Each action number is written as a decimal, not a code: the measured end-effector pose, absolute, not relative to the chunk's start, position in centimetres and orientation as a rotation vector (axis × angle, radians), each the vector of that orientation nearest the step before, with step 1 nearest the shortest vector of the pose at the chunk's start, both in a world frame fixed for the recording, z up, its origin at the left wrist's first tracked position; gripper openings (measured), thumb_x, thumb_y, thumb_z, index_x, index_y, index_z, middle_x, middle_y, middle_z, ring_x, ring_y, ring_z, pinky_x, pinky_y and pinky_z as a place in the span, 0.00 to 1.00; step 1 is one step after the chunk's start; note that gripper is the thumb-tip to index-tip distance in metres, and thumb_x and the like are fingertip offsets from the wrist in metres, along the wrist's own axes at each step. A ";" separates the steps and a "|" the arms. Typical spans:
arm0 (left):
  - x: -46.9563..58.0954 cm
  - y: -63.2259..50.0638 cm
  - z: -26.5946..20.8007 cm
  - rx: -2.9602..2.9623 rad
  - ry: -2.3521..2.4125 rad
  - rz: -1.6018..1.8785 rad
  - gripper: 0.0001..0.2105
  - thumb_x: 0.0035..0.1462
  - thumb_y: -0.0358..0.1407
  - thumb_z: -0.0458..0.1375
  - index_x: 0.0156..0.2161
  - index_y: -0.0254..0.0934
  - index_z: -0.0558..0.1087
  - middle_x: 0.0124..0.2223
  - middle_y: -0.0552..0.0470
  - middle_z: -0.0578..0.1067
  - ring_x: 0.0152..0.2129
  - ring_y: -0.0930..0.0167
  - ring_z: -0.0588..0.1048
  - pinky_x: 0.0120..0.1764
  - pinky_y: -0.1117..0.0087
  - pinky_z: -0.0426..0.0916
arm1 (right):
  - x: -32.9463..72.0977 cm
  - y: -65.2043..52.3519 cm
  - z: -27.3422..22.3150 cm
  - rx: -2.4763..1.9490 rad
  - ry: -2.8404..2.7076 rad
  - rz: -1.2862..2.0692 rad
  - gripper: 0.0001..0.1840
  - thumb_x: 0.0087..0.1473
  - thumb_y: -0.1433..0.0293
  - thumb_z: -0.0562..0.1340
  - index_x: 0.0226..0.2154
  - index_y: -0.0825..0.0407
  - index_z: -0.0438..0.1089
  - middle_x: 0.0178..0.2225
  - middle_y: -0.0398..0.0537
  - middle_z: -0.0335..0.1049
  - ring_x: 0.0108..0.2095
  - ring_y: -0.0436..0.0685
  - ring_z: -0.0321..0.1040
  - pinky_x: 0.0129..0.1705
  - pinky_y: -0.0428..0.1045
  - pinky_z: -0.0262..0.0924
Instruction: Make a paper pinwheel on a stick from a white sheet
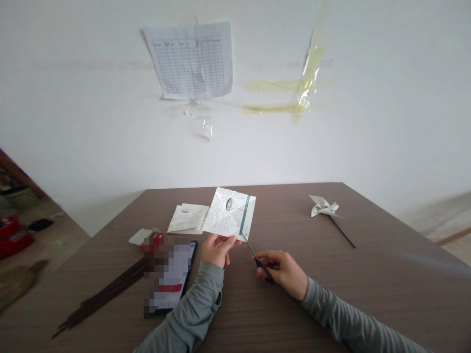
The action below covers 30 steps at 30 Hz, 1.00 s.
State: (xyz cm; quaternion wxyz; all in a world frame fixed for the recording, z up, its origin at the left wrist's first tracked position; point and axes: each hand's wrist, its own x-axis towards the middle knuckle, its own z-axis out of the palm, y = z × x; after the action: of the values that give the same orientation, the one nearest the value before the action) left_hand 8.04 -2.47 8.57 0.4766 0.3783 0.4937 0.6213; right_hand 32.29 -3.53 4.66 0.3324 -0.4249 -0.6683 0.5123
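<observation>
A square sheet of printed paper (222,211), with text, a picture and a green stripe, is pinched along its lower edge by my left hand (216,250). My right hand (281,272) grips a pair of scissors (262,267) by the dark handles. The blades reach up to the paper's lower right corner; whether they have cut into it I cannot tell. Just behind my left hand lies a stack of folded paper squares (187,218). Off to the right, a paper pinwheel (324,207) on a thin dark stick rests on the table.
On the left of the brown table (235,318) lie a phone (172,279), a bundle of thin dark sticks (103,296) and a small open red and white box (149,239). A printed table sheet (191,61) is taped to the wall behind. Red items (13,238) sit on the floor at far left.
</observation>
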 end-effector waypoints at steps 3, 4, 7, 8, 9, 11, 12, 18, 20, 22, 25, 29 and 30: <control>8.0 -2.4 8.4 0.930 1.201 1.522 0.16 0.53 0.33 0.83 0.45 0.39 0.86 0.38 0.45 0.95 0.36 0.56 0.97 0.17 0.78 0.64 | 32.3 -3.6 4.7 -1.106 -1.732 1.345 0.28 0.63 0.50 0.82 0.56 0.52 0.93 0.36 0.52 0.91 0.34 0.62 0.79 0.40 0.56 0.76; 8.0 -2.4 8.4 0.932 1.199 1.523 0.16 0.53 0.34 0.83 0.45 0.39 0.87 0.38 0.45 0.95 0.36 0.56 0.97 0.17 0.78 0.64 | 32.3 -3.6 4.7 -1.100 -1.729 1.349 0.28 0.63 0.50 0.82 0.56 0.52 0.93 0.36 0.52 0.91 0.34 0.62 0.79 0.40 0.56 0.76; 7.9 -2.4 8.3 0.937 1.213 1.514 0.18 0.51 0.36 0.84 0.45 0.39 0.87 0.39 0.45 0.95 0.38 0.55 0.97 0.18 0.78 0.64 | 32.2 -3.6 4.8 -1.087 -1.721 1.368 0.28 0.63 0.50 0.82 0.56 0.52 0.92 0.37 0.53 0.92 0.35 0.61 0.79 0.40 0.55 0.75; 7.9 -2.3 8.3 0.939 1.221 1.509 0.18 0.51 0.37 0.84 0.45 0.39 0.87 0.39 0.44 0.95 0.38 0.54 0.97 0.18 0.77 0.64 | 32.2 -3.6 4.8 -1.085 -1.720 1.371 0.28 0.62 0.50 0.82 0.56 0.52 0.92 0.37 0.53 0.92 0.35 0.61 0.79 0.40 0.55 0.74; 7.9 -2.3 8.3 0.942 1.228 1.504 0.19 0.50 0.38 0.84 0.45 0.39 0.87 0.39 0.44 0.95 0.38 0.54 0.97 0.18 0.77 0.64 | 32.2 -3.7 4.8 -1.084 -1.720 1.369 0.28 0.62 0.50 0.82 0.55 0.52 0.92 0.37 0.52 0.91 0.35 0.61 0.79 0.40 0.55 0.74; 7.9 -2.3 8.3 0.949 1.230 1.499 0.20 0.49 0.40 0.84 0.46 0.39 0.87 0.39 0.44 0.95 0.38 0.54 0.97 0.18 0.77 0.64 | 32.3 -3.7 4.8 -1.083 -1.720 1.359 0.28 0.62 0.50 0.82 0.55 0.52 0.92 0.37 0.51 0.91 0.35 0.61 0.79 0.40 0.54 0.74; 8.0 -2.3 8.3 0.952 1.230 1.497 0.20 0.49 0.40 0.84 0.46 0.39 0.87 0.39 0.45 0.95 0.38 0.54 0.97 0.18 0.77 0.64 | 32.3 -3.6 4.8 -1.082 -1.720 1.355 0.28 0.62 0.50 0.82 0.55 0.52 0.92 0.36 0.51 0.91 0.35 0.61 0.79 0.40 0.54 0.74; 8.1 -2.4 8.0 0.962 1.223 1.476 0.18 0.50 0.40 0.83 0.44 0.39 0.87 0.38 0.45 0.95 0.38 0.54 0.97 0.18 0.77 0.65 | 32.2 -3.6 4.7 -1.082 -1.705 1.351 0.28 0.64 0.49 0.83 0.56 0.52 0.92 0.37 0.52 0.92 0.35 0.62 0.82 0.42 0.56 0.77; 8.1 -2.4 8.0 0.961 1.218 1.469 0.17 0.51 0.38 0.84 0.44 0.39 0.87 0.38 0.45 0.95 0.38 0.54 0.97 0.18 0.77 0.65 | 32.2 -3.6 4.7 -1.085 -1.704 1.348 0.28 0.64 0.49 0.82 0.56 0.52 0.92 0.37 0.52 0.92 0.35 0.62 0.82 0.42 0.56 0.77; 8.1 -2.4 8.0 0.961 1.213 1.471 0.17 0.51 0.38 0.84 0.44 0.39 0.87 0.38 0.45 0.95 0.38 0.54 0.98 0.18 0.77 0.65 | 32.2 -3.6 4.7 -1.083 -1.704 1.342 0.28 0.64 0.49 0.82 0.56 0.52 0.92 0.37 0.53 0.93 0.35 0.62 0.83 0.42 0.56 0.77; 8.2 -2.4 7.9 0.962 1.201 1.486 0.17 0.51 0.37 0.83 0.44 0.38 0.87 0.38 0.45 0.95 0.37 0.55 0.97 0.17 0.77 0.65 | 32.2 -3.6 4.6 -1.069 -1.704 1.343 0.29 0.65 0.47 0.82 0.56 0.52 0.92 0.37 0.53 0.93 0.35 0.63 0.83 0.44 0.57 0.79; 8.3 -2.4 7.9 0.956 1.202 1.502 0.17 0.50 0.38 0.83 0.44 0.38 0.88 0.38 0.45 0.95 0.37 0.55 0.97 0.17 0.77 0.65 | 32.2 -3.5 4.4 -1.064 -1.705 1.359 0.30 0.64 0.46 0.81 0.56 0.52 0.92 0.38 0.53 0.93 0.35 0.63 0.83 0.44 0.58 0.78; 8.3 -2.4 7.9 0.954 1.206 1.501 0.17 0.50 0.38 0.83 0.45 0.38 0.88 0.38 0.45 0.95 0.37 0.55 0.97 0.17 0.77 0.65 | 32.2 -3.5 4.4 -1.066 -1.706 1.358 0.31 0.64 0.46 0.81 0.56 0.52 0.92 0.38 0.53 0.93 0.35 0.63 0.83 0.44 0.58 0.78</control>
State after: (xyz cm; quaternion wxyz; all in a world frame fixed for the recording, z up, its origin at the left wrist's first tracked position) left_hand 8.28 -2.42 7.87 0.4763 0.3904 0.4933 0.6143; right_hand 32.21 -3.49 4.36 0.3498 -0.4117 -0.6584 0.5241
